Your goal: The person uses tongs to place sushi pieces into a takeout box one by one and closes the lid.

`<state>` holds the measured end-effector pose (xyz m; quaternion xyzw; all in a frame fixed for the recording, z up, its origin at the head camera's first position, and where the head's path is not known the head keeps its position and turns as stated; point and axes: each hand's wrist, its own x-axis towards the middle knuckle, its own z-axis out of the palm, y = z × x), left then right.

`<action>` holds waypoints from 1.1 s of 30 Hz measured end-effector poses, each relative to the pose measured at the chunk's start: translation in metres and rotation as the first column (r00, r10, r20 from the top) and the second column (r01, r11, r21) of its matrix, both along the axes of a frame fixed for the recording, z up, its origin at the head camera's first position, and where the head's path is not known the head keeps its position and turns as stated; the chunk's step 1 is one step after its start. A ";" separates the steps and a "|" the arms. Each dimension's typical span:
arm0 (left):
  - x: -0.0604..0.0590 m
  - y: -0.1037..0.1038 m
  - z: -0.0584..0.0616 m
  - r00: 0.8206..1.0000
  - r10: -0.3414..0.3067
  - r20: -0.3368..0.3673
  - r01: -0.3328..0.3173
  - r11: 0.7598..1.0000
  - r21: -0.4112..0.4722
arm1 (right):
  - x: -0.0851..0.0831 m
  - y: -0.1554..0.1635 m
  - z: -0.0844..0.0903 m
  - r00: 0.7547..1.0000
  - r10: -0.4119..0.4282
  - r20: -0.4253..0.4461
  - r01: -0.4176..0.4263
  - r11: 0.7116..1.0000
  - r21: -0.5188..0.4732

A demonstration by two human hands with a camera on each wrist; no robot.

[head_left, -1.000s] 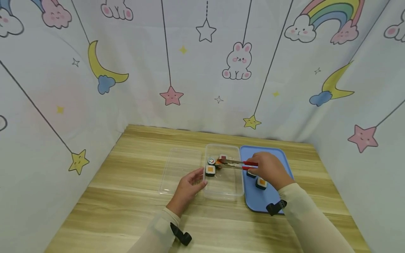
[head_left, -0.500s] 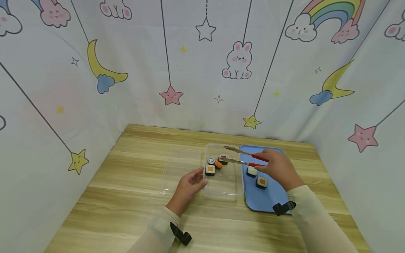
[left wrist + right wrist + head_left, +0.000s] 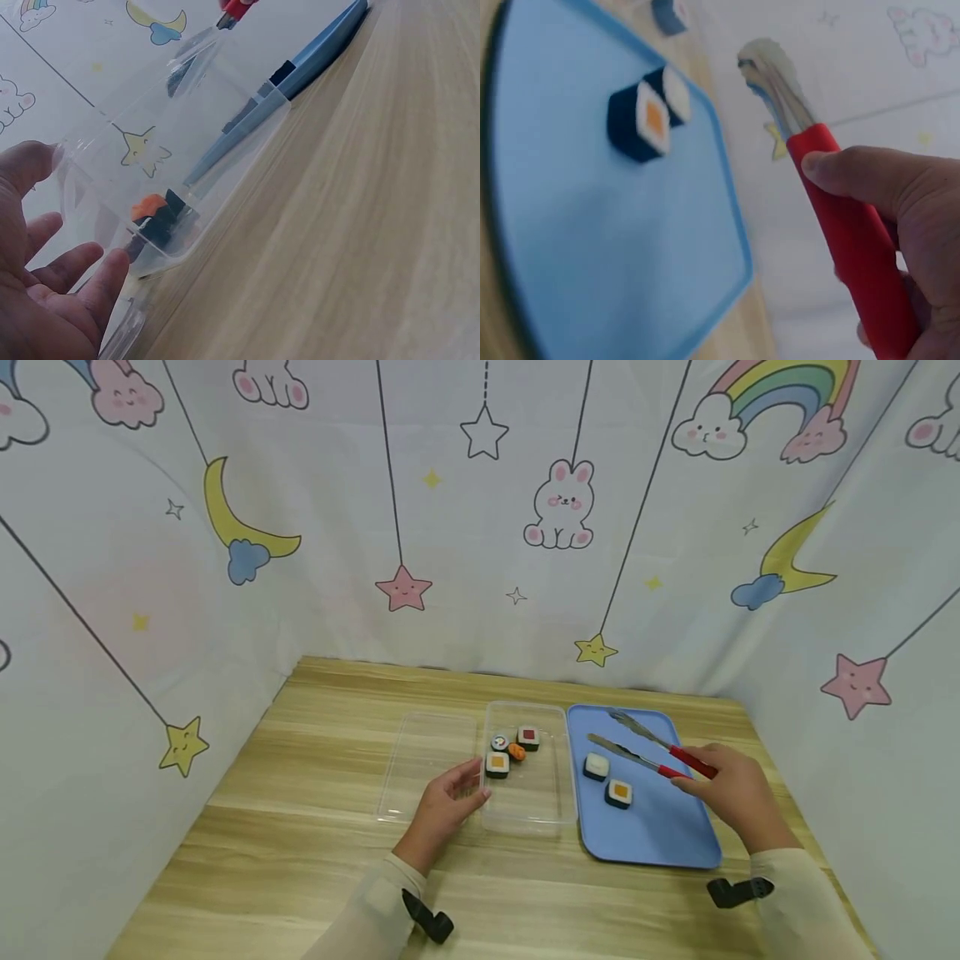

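My right hand grips red-handled metal tongs over the blue tray; the tong tips stand apart and hold nothing. Two sushi pieces lie on the tray: a white-topped one and an orange-centred one. My left hand rests with relaxed fingers against the left wall of a clear plastic box. In the box sit several sushi pieces, one of them red-topped.
A clear lid lies flat just left of the box. Everything stands on a wooden table enclosed by cartoon-printed cloth walls at the back and both sides. Black straps are on both wrists.
My right hand has drawn the tongs out of the clear box and rightward over the blue tray, leaving a piece behind in the box. The left hand has stayed put.
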<state>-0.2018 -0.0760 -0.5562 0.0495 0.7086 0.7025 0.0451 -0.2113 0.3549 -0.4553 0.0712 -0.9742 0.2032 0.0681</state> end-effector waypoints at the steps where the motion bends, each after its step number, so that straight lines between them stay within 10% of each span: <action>1: 0.000 0.000 0.000 1.000 0.000 0.003 0.000 1.000 -0.007 | 0.005 0.006 -0.003 1.000 -0.009 0.010 0.009 1.000 -0.007; 13: 0.000 0.001 -0.002 1.000 0.001 0.023 -0.001 1.000 -0.008 | 0.045 0.049 -0.028 0.989 0.002 0.150 0.003 1.000 -0.031; 33: 0.001 0.001 0.000 1.000 0.007 0.008 -0.007 1.000 -0.008 | 0.054 0.052 -0.043 0.995 -0.010 0.103 0.016 0.998 -0.058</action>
